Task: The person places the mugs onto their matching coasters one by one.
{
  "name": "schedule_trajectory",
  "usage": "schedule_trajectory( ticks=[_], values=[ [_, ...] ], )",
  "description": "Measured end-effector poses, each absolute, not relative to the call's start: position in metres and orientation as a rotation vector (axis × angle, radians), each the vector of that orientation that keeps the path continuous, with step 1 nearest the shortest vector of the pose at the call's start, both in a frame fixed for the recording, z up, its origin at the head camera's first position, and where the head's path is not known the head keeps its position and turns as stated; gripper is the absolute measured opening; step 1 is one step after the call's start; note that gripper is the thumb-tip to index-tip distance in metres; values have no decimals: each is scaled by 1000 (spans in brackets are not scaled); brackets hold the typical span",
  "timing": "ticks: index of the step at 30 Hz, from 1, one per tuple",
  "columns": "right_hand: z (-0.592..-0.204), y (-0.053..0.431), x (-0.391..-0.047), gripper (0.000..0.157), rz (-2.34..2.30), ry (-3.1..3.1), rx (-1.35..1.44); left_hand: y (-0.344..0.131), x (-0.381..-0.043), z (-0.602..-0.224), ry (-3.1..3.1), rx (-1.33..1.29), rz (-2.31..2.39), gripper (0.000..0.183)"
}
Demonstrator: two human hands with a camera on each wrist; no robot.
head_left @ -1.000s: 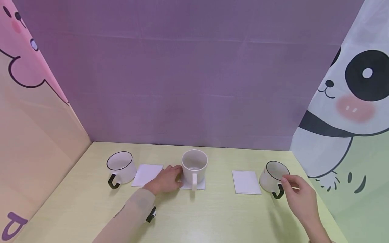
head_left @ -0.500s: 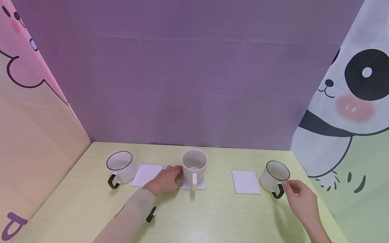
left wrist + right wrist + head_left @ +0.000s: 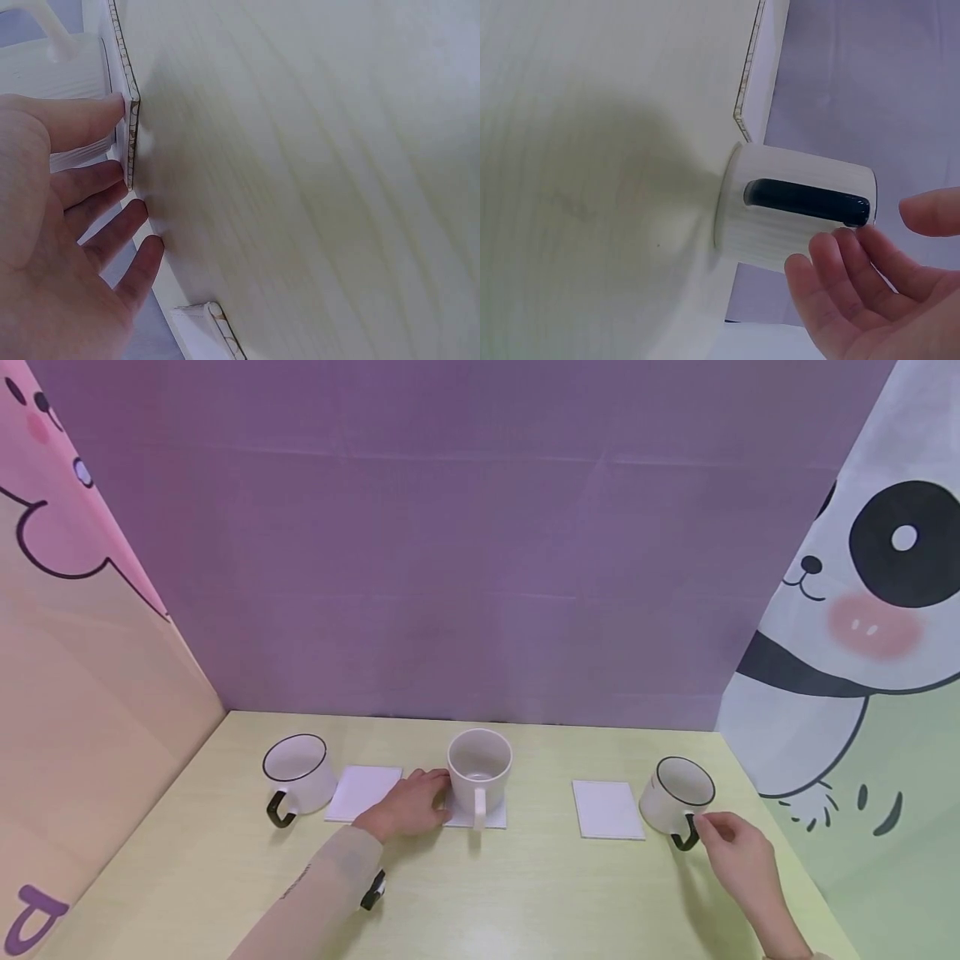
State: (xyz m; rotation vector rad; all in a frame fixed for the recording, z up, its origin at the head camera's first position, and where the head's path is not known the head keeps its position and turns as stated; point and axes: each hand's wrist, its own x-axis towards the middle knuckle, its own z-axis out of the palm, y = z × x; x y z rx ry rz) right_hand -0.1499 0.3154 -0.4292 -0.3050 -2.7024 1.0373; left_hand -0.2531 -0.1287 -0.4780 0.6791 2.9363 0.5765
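Note:
In the head view, a plain white mug [image 3: 480, 770] stands upright on a square white coaster [image 3: 497, 818]. My left hand [image 3: 408, 804] is at the left side of both. From the left wrist view, its thumb and index fingertips touch the coaster's edge [image 3: 130, 142], while the other fingers extend loosely. At the right, a white mug with a black rim and black handle [image 3: 677, 795] stands on the table. Beside that handle is my right hand [image 3: 742, 860]. The right wrist view shows its fingertips close to the black handle [image 3: 810, 199], the thumb apart from it.
Another black-rimmed mug [image 3: 300, 772] stands at the left. Two bare white coasters lie flat: the left coaster [image 3: 365, 793] and the right coaster [image 3: 609, 810]. A small black-and-white object [image 3: 372, 891] shows beside the left forearm. A purple cloth [image 3: 480, 543] hangs behind the table.
My right hand has lowered from the right mug's rim to beside its handle. The left hand and all the mugs have stayed in place.

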Motion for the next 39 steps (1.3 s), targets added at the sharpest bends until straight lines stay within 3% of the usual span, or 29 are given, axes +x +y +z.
schedule_trajectory(
  ticks=[14,27,39],
  values=[
    [-442,321,-161,47,1299,-2713,-379,-128,-253,-476,2919,633,567,58],
    [-454,327,-166,26,1967,-2421,-395,-127,-253,-477,2925,649,566,58],
    [-460,323,-167,30,2022,-2356,-309,-128,-253,-478,2917,635,568,59]
  ],
)
